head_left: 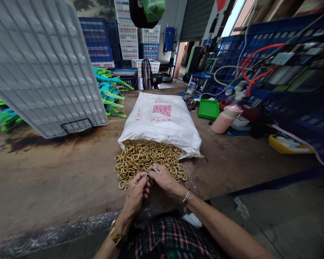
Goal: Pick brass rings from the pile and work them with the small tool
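A heap of brass-coloured rings [144, 158] spills from the open mouth of a white sack [162, 120] lying on the brown worktable [56, 180]. My left hand [135, 196] is curled at the near edge of the heap, fingers closed on a ring. My right hand [164, 178] pinches a small pale grey piece right beside it; a bracelet shows at that wrist. The two hands almost touch.
A large white gridded tray [45, 68] leans at the left, with green and teal plastic hangers [112, 91] behind it. A green tray [208, 109], a pink bottle [224, 120] and a yellow tray [284, 145] sit at the right. Stacked crates and a fan [147, 73] stand behind.
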The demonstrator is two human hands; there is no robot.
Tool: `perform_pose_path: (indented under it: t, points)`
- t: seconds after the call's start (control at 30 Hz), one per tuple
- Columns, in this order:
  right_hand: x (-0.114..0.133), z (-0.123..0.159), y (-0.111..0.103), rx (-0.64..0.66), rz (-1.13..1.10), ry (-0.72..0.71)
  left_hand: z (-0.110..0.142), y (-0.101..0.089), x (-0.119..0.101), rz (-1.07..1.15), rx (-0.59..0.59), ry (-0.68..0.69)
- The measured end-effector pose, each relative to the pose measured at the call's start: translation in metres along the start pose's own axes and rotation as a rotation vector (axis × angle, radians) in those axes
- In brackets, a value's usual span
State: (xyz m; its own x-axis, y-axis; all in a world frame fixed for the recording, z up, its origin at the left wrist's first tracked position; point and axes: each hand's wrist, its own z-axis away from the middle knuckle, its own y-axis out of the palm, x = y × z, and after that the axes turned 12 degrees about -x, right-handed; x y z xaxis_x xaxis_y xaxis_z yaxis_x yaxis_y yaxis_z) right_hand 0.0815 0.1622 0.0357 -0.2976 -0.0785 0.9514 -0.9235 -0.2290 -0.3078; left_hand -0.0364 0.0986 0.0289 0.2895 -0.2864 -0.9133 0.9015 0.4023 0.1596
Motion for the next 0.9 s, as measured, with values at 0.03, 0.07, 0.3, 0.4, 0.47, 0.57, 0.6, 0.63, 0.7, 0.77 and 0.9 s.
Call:
perform_pose_path:
  t: [0.03, 0.07, 0.3, 0.4, 0.47, 0.57, 0.6, 0.63, 0.7, 0.77, 0.9]
  points:
    - [0.002, 0.001, 0.0, 0.004, 0.01, -0.01, 0.001, 0.0, -0.001, 0.022, 0.01, -0.011]
    - [0.003, 0.001, 0.0, 0.012, 0.005, -0.014, 0.002, 0.0, -0.002, 0.042, 0.015, -0.016]
    - [0.008, 0.0, -0.003, 0.064, -0.04, 0.0, 0.005, 0.001, -0.002, 0.186, 0.059, -0.055]
    - [0.005, -0.001, -0.004, 0.01, 0.049, -0.045, 0.007, 0.001, -0.002, 0.236, 0.074, -0.052]
    - [0.003, 0.0, -0.005, -0.02, 0.151, -0.091, 0.007, 0.001, -0.004, 0.254, 0.068, -0.045]
    - [0.0, 0.005, -0.006, -0.004, 0.349, -0.21, 0.006, 0.001, -0.005, 0.256, 0.046, -0.027]
    - [-0.001, 0.008, -0.006, 0.01, 0.416, -0.256, 0.005, 0.001, -0.005, 0.254, 0.034, -0.018]
    - [-0.001, 0.01, -0.006, 0.024, 0.477, -0.295, 0.004, 0.001, -0.005, 0.251, 0.022, -0.008]
    - [-0.001, 0.013, -0.006, 0.045, 0.574, -0.342, 0.003, 0.001, -0.003, 0.244, 0.011, 0.007]
    - [-0.001, 0.015, -0.005, 0.056, 0.631, -0.356, 0.003, 0.001, -0.002, 0.234, 0.01, 0.016]
    - [-0.002, 0.015, -0.003, 0.046, 0.694, -0.376, 0.003, 0.0, -0.001, 0.199, 0.006, 0.032]
